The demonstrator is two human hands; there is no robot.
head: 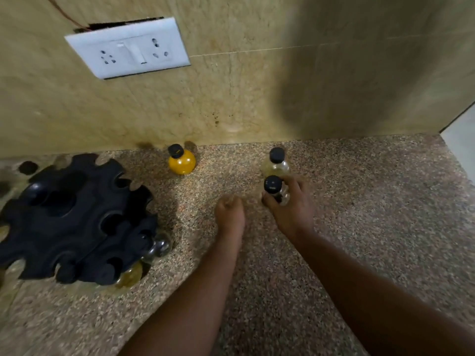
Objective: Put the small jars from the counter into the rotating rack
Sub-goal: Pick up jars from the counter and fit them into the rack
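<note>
My right hand [291, 206] grips a small clear jar with a black cap [273, 187] on the speckled counter [359, 201]. Just behind it stands a second clear jar with a black cap [276, 161]. A yellow-filled jar [181, 160] stands by the wall, further left. My left hand [228, 214] lies beside the right one with its fingers curled and nothing in it. The black rotating rack [72, 217] stands at the left, with jars [156, 247] seated in its lower slots on the near right side.
A tiled wall [257, 93] rises behind the counter, with a white socket plate [128, 47] on it. The counter ends at the right in a pale edge [460, 140].
</note>
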